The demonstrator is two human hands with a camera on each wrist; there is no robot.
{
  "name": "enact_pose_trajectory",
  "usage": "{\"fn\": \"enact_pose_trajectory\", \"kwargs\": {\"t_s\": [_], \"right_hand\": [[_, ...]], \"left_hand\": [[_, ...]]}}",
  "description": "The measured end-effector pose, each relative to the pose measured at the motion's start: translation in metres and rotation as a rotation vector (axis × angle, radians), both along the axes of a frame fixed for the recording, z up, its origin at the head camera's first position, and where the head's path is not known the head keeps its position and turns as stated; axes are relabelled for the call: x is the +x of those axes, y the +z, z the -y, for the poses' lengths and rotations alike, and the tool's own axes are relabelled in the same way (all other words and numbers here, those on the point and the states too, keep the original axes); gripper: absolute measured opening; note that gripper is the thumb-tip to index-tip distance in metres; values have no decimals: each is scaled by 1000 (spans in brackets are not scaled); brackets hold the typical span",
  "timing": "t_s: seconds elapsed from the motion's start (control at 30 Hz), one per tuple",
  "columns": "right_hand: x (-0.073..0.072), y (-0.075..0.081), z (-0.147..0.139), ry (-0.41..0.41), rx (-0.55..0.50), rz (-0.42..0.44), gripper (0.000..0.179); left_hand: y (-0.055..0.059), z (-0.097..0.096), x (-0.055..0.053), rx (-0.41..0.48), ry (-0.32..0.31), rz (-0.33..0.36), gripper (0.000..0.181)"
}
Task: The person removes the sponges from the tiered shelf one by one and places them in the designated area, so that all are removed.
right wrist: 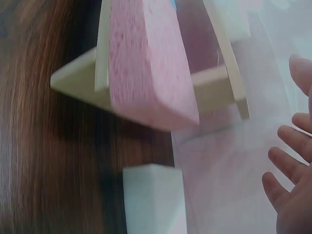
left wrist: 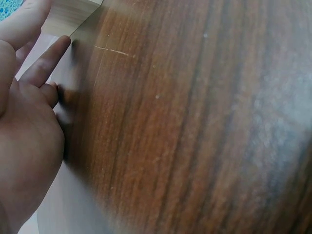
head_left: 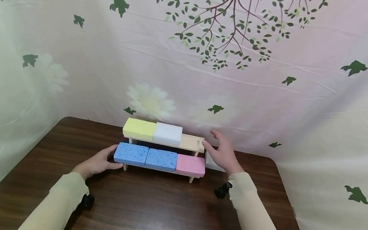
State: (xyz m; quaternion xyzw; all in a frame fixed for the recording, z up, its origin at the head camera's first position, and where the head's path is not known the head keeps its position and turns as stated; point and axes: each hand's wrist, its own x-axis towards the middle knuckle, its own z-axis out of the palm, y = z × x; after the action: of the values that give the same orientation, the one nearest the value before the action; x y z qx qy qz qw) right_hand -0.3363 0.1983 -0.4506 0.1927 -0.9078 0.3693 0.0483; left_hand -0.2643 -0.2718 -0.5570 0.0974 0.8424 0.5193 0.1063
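1. The wooden stand (head_left: 192,142) is standing at the centre of the head frame and is probably being light but stiff; its thin planks are offering firm ends, so the bare right end of the upper tier and the left end of the lower one are seeming the best holds.

2. The loads are looking light, soft and squeezable: a yellow sponge (head_left: 139,128) and a white sponge (head_left: 168,134) are lying on the upper tier, and two blue sponges (head_left: 130,154) and a pink sponge (head_left: 190,165) are lining the lower one. They are likely gripping the wood poorly, so tilting would be risking a slide; pinching each by its sides would be suiting it.

3. The left hand (head_left: 95,164), lower left of centre, is lying at the lower tier's left end, just beside the nearer blue sponge; whether it is pinching the wood I cannot tell.

4. The right hand (head_left: 223,154), right of centre, is hovering with thumb and fingers spread, holding nothing; its thumb is pointing towards the upper tier's right end.

5. A white block (right wrist: 153,202) is lying at the bottom centre of the right wrist frame, apart from the fingers, which are showing at the right edge.
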Motion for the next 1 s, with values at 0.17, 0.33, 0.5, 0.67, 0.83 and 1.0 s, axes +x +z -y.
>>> {"fn": "enact_pose_trajectory", "kwargs": {"t_s": [0.17, 0.33, 0.5, 0.67, 0.83, 1.0], "right_hand": [[2, 2, 18, 46, -4, 24, 77], [4, 3, 34, 85, 37, 14, 80], [3, 3, 47, 102, 72, 10, 83], [3, 4, 59, 110, 70, 17, 85], [1, 5, 71, 114, 76, 20, 87], [-2, 4, 79, 107, 91, 35, 88]], "left_hand": [[0, 1, 2, 3, 13, 11, 93], [0, 0, 2, 0, 6, 0, 91], [0, -2, 1, 12, 2, -9, 89], [3, -3, 2, 13, -6, -18, 89], [6, -4, 4, 25, 2, -11, 89], [4, -4, 3, 21, 3, -11, 89]]}}
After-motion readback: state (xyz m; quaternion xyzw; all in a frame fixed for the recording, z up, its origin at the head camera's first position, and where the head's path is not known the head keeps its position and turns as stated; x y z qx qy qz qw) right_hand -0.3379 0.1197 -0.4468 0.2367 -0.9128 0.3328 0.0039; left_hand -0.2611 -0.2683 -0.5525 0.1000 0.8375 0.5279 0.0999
